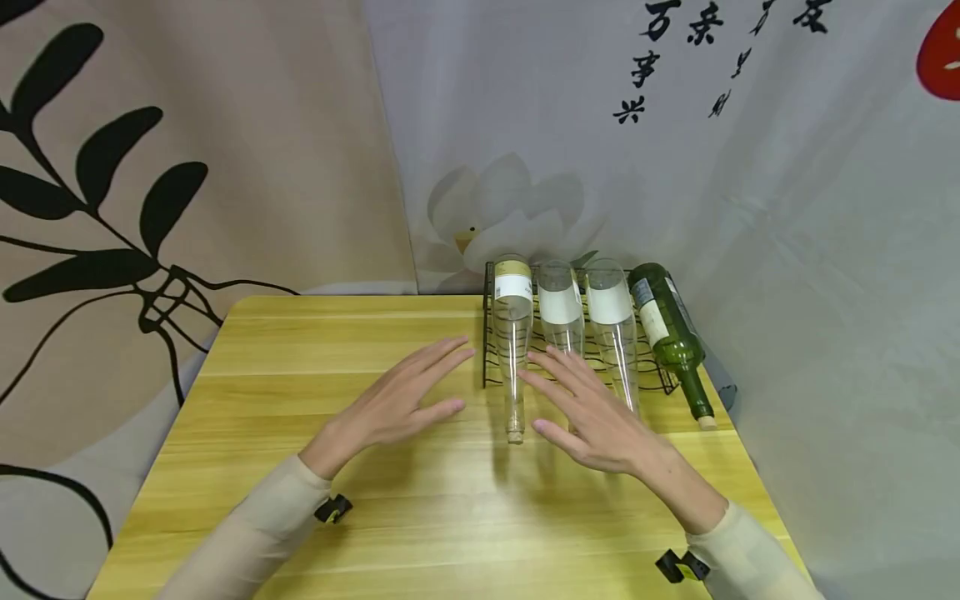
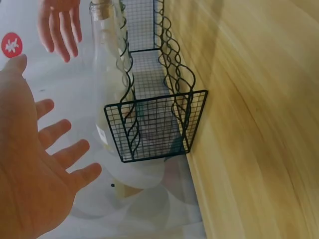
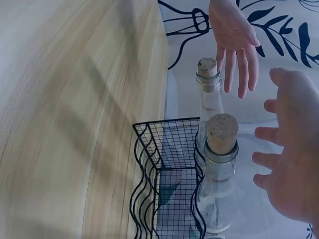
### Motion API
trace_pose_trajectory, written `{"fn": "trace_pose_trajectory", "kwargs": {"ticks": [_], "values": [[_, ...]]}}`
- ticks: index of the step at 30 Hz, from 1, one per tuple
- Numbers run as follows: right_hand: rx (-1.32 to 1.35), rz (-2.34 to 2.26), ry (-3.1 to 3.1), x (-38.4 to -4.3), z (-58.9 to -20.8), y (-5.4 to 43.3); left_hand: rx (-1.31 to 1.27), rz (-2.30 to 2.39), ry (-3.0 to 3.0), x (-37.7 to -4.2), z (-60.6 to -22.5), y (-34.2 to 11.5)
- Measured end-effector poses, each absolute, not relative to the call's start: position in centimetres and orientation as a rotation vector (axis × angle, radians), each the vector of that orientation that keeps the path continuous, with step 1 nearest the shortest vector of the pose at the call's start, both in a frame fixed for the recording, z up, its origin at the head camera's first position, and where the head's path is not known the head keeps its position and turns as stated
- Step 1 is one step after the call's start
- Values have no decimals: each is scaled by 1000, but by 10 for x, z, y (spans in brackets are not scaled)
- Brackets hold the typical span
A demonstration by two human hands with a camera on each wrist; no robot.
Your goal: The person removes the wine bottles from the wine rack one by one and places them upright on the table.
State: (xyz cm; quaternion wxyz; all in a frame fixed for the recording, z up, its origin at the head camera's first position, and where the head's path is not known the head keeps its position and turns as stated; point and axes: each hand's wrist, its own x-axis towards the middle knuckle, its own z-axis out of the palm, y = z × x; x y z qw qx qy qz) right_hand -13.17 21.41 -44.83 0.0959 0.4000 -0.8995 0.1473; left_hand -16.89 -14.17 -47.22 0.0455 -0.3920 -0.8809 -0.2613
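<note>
Three clear glass bottles, a left one point(image 1: 513, 312), a middle one point(image 1: 561, 307) and a right one point(image 1: 610, 304), lie across a black wire rack point(image 1: 486, 333) with their necks toward me. Beyond them, at the rack's right end, lies a green bottle point(image 1: 671, 321). My left hand point(image 1: 401, 400) hovers left of the rack, fingers spread, holding nothing. Over the necks of the middle and right clear bottles hangs my right hand point(image 1: 592, 417), its fingers extended and partly hiding them. Cork stoppers point(image 3: 223, 133) close the two clear bottles seen in the right wrist view.
Under the rack is a light wooden table point(image 1: 337, 333), whose back edge meets a hanging cloth point(image 1: 300, 167) printed with dark leaves and characters. At right, another stretch of pale cloth point(image 1: 840, 292) runs along the table's side edge.
</note>
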Motion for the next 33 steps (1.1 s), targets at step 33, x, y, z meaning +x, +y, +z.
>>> {"fn": "trace_pose_trajectory", "kwargs": {"ticks": [33], "values": [[1111, 407, -2667, -125, -463, 236, -723, -1314, -2819, -228, -502, -88]]}}
